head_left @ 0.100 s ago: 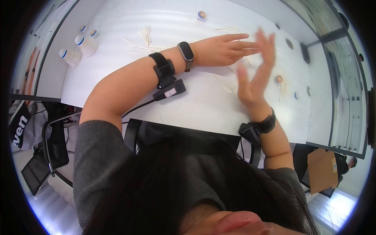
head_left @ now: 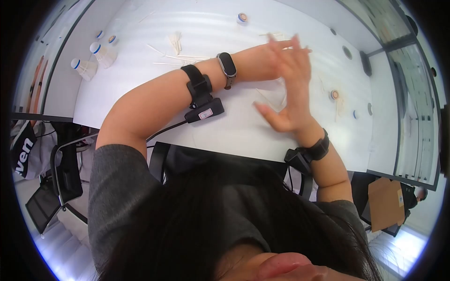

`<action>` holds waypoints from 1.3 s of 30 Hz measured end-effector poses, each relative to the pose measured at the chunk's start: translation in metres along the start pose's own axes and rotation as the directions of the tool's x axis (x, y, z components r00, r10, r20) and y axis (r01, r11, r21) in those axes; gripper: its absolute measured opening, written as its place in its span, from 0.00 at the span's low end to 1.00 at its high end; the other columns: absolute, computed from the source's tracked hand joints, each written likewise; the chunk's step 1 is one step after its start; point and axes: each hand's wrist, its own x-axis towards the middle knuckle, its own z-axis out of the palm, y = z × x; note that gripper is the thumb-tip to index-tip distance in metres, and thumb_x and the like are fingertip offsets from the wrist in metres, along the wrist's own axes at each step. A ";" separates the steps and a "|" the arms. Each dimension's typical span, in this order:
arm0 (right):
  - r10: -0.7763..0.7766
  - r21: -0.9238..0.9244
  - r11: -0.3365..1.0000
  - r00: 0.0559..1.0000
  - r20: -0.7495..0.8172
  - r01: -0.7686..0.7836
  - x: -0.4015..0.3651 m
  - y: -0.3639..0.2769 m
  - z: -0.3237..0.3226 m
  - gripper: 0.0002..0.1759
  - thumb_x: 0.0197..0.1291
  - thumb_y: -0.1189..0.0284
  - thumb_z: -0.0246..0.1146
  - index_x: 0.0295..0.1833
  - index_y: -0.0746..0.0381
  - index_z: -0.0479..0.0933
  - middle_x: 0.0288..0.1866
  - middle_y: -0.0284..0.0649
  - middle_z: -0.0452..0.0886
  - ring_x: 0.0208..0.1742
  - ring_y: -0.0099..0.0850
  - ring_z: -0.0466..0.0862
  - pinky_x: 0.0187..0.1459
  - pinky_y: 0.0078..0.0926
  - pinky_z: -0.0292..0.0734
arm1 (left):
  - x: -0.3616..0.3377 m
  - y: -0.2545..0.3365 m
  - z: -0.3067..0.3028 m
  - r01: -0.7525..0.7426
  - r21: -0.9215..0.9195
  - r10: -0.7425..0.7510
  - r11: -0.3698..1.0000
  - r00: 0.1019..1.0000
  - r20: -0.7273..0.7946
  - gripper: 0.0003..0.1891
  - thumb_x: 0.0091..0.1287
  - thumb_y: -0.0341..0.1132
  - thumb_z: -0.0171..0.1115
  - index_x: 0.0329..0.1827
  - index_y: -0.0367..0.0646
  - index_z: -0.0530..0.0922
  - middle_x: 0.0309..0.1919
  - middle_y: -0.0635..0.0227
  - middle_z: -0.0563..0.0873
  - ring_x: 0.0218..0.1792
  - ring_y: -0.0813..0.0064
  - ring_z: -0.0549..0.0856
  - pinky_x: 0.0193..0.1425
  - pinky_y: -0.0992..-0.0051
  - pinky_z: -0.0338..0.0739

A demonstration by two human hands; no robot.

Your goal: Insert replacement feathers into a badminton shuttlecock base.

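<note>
My left hand reaches rightward over the white table, palm down, with extended fingers partly hidden behind my right hand. Nothing shows in its grasp. My right hand is raised in front of it, crossing its fingers, thumb held out and fingers spread and blurred; it holds nothing. Whether the hands touch cannot be told. A smartwatch is on my left wrist. Thin white sticks lie below the hands. Right of them is a small round lid beside more sticks.
At the back left stand two clear containers of cotton swabs, with small lids nearby. Loose swabs lie behind my left forearm. Another round container is at the back. A black device hangs from my left forearm strap.
My right hand has swung left, from beside my left fingertips to in front of my left hand. My left forearm has shifted slightly right.
</note>
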 end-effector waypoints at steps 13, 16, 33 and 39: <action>-0.094 0.228 0.973 0.964 0.250 0.036 0.008 -0.012 0.004 0.75 0.40 0.29 0.69 0.84 0.50 0.34 0.72 0.49 0.73 0.82 0.56 0.52 0.77 0.61 0.28 | 0.005 0.006 -0.021 -0.038 0.078 0.035 0.996 0.998 0.045 0.27 0.69 0.47 0.54 0.67 0.42 0.74 0.75 0.56 0.68 0.79 0.58 0.55 0.85 0.57 0.44; -0.107 0.238 0.970 0.963 0.248 0.047 0.001 -0.011 0.005 0.77 0.39 0.27 0.69 0.84 0.48 0.30 0.77 0.56 0.64 0.83 0.59 0.46 0.76 0.63 0.27 | 0.008 0.010 -0.038 -0.073 0.141 0.053 0.987 0.988 0.146 0.23 0.65 0.44 0.58 0.61 0.43 0.79 0.69 0.57 0.75 0.78 0.58 0.59 0.84 0.58 0.47; 0.678 0.528 0.648 0.731 -0.073 -0.548 -0.014 0.026 0.012 0.46 0.73 0.54 0.53 0.83 0.57 0.33 0.84 0.50 0.39 0.84 0.44 0.41 0.79 0.47 0.40 | 0.004 0.007 -0.037 -0.007 0.256 -0.008 0.967 0.998 0.055 0.09 0.63 0.35 0.62 0.44 0.47 0.85 0.66 0.72 0.79 0.76 0.67 0.66 0.83 0.58 0.52; 0.770 0.678 0.495 0.636 -0.053 -0.543 -0.024 0.036 0.004 0.44 0.73 0.59 0.52 0.82 0.58 0.35 0.82 0.53 0.43 0.82 0.41 0.51 0.78 0.43 0.50 | 0.002 0.002 -0.032 0.066 -0.040 -0.071 0.997 0.987 -0.143 0.19 0.63 0.32 0.61 0.58 0.55 0.79 0.70 0.69 0.73 0.75 0.64 0.67 0.81 0.55 0.55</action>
